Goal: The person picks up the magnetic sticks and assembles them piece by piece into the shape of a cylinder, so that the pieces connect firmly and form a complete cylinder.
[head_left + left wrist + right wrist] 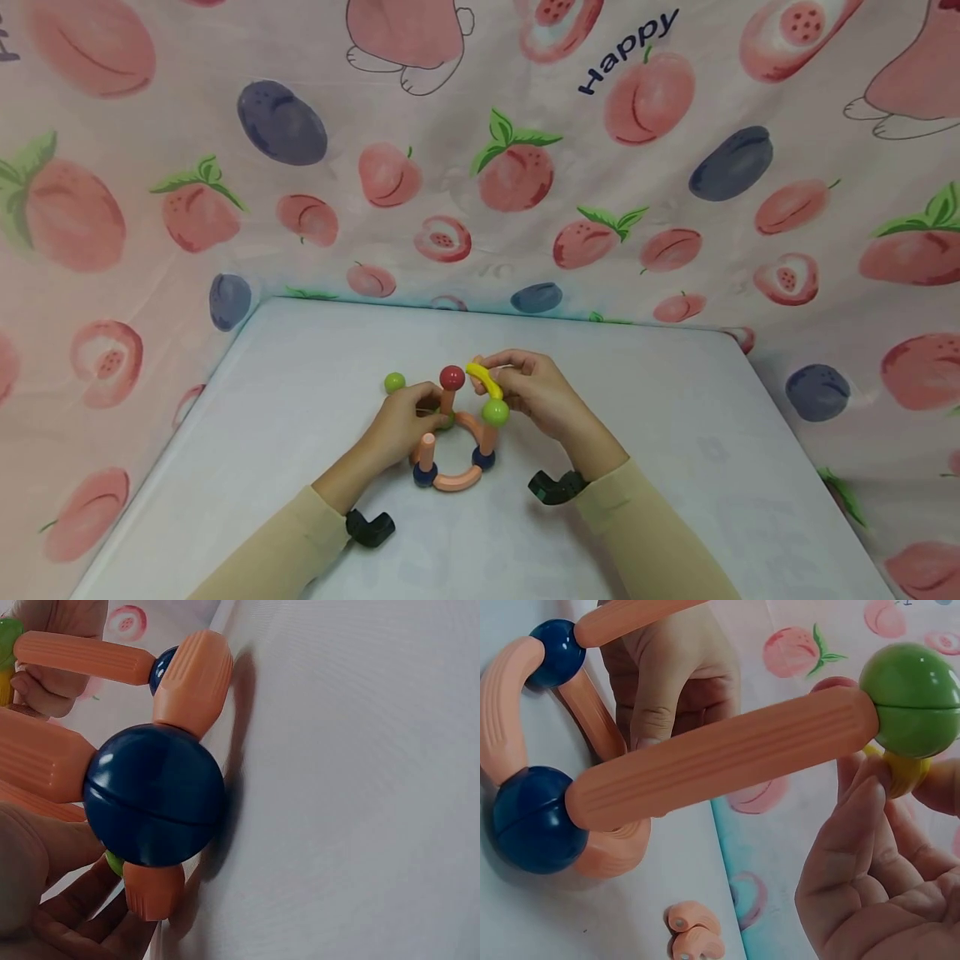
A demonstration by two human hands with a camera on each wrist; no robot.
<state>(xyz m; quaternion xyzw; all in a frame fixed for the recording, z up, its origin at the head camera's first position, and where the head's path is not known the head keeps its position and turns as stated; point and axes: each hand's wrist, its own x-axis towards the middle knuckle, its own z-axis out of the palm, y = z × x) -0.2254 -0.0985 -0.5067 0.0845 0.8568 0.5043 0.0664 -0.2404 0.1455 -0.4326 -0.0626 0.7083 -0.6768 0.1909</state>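
A ring of curved orange rods (457, 482) and balls stands on the table, with straight orange rods rising from it. One upright rod (727, 769) runs from a blue ball (541, 819) to a green ball (911, 700). Another carries a red ball (452, 377) on top; a third (427, 452) has a bare top. My right hand (534, 390) pinches a curved yellow rod (485, 380), its lower end against the green top ball. At the ring's left rear, my left hand (402, 423) grips the frame around a green base ball (446, 418), partly hidden by fingers.
A separate green ball (394, 382) sits behind my left hand. Loose short curved orange pieces (695, 930) lie together near the table's far edge. A fruit-print cloth (450, 167) hangs behind the white table (675, 500).
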